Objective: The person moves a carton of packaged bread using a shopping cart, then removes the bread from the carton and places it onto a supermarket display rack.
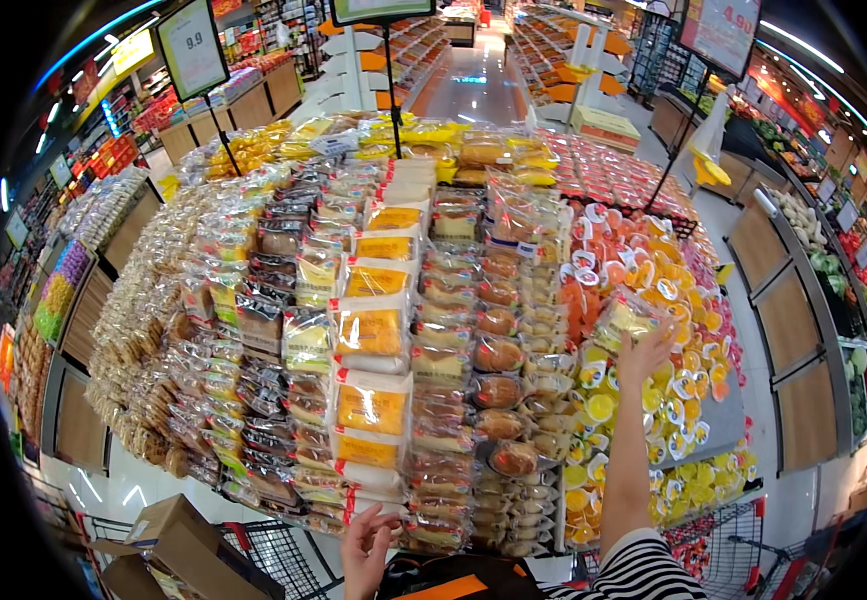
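My right hand [645, 352] reaches forward over the jelly cups and grips a clear bread packet [625, 319] with a pale yellow-green label. Beneath and around it lie cups of red, orange and yellow jelly [600, 407]. Low at the front edge of the display is my left hand [367, 541], empty, its fingers loosely bent and apart. Just beyond that hand runs a column of white bread packets with yellow labels [371, 405]. To its right are rows of wrapped brown buns [499, 352].
A cardboard box [186, 551] sits on a shopping cart [276, 559] at front left; another cart [726, 532] stands at front right. Price-sign poles [391, 90] rise from the display. A plastic bag roll [707, 142] hangs at right. Vegetable stands [797, 360] line the right aisle.
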